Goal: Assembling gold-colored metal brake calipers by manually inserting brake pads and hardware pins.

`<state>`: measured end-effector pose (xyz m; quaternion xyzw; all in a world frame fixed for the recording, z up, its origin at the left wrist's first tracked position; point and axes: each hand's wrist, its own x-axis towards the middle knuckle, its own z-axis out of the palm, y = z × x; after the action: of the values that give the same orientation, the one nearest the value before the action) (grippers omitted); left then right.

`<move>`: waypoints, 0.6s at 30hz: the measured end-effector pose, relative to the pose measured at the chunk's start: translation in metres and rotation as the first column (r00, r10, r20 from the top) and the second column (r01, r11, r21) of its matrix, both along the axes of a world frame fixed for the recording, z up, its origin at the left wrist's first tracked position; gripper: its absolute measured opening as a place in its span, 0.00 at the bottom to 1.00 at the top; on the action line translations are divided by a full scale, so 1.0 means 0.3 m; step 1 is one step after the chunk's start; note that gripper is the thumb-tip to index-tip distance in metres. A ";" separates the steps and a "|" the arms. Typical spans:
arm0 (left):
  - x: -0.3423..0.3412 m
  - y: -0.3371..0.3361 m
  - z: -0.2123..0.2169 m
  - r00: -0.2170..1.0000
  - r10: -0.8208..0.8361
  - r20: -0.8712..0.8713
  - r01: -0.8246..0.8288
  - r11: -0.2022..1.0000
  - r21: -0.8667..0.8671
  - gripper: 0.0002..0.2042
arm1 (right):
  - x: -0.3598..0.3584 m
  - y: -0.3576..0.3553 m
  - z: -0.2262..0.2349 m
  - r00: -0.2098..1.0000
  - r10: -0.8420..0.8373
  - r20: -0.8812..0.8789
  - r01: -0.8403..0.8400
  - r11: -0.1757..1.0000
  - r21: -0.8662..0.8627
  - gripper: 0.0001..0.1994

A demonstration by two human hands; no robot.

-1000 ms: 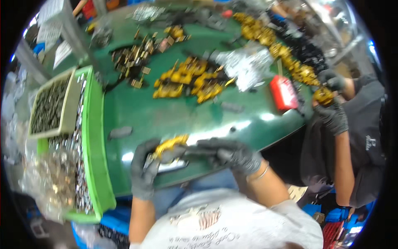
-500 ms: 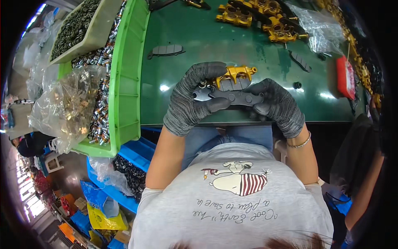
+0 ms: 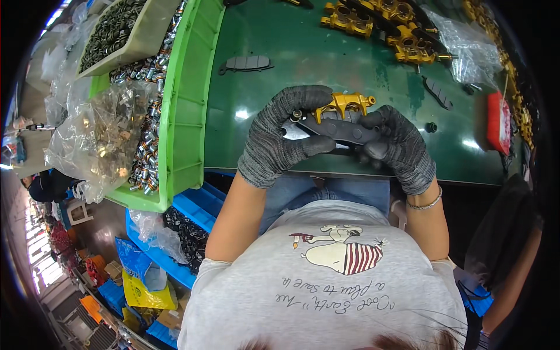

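Observation:
Both my hands wear grey knit gloves and meet over the near edge of the green table. My left hand [image 3: 274,137] is closed round a gold brake caliper [image 3: 345,102], its fingers over the left end and its thumb below. A dark brake pad [image 3: 341,129] lies against the caliper's near side, tilted down to the right. My right hand [image 3: 402,146] pinches that pad's right end between thumb and fingers. Behind it, part of another grey pad shows inside the caliper. A small round metal fitting [image 3: 296,115] sticks out beside my left fingers.
A green crate [image 3: 189,111] of metal fittings and a bag stands left, a tray of rings [image 3: 116,35] on it. Loose pads lie on the table, one far left [image 3: 248,63], one right [image 3: 437,92]. Gold calipers [image 3: 408,44] are heaped at the back; a red box [image 3: 499,122] stands right.
The brake pad has moved up closer to the caliper and now covers more of the pad behind it. The whole view has shifted slightly, so the table things appear further right.

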<state>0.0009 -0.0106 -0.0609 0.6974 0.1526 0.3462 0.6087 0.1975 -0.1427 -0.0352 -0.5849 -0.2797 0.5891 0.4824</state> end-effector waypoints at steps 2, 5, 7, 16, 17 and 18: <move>0.000 -0.005 0.010 0.998 0.034 -0.046 -0.031 0.998 0.063 0.28 | -0.020 0.002 -0.003 0.999 -0.031 0.026 0.028 0.996 0.089 0.24; 0.004 -0.011 0.015 0.996 0.053 -0.072 -0.050 0.998 0.042 0.28 | -0.060 0.004 0.003 0.991 -0.115 0.075 0.100 0.978 0.181 0.23; 0.006 -0.014 0.016 0.994 0.061 -0.087 -0.059 0.998 0.032 0.28 | -0.077 0.003 0.010 0.955 -0.256 0.148 0.208 0.937 0.280 0.22; 0.013 -0.016 0.001 0.994 0.094 -0.048 -0.091 0.994 0.068 0.25 | -0.030 0.005 -0.050 0.904 -0.228 0.362 0.140 0.957 0.252 0.20; 0.014 -0.019 0.003 0.993 0.104 -0.058 -0.100 0.993 0.062 0.25 | -0.031 0.009 -0.056 0.910 -0.248 0.333 0.152 0.945 0.288 0.19; 0.015 -0.021 0.005 0.991 0.114 -0.068 -0.110 0.992 0.056 0.25 | -0.032 0.012 -0.061 0.914 -0.267 0.304 0.165 0.932 0.323 0.19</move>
<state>0.0053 -0.0169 -0.0594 0.7153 0.2038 0.3589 0.5639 0.1879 -0.1391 -0.0534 -0.6288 -0.3758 0.3730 0.5694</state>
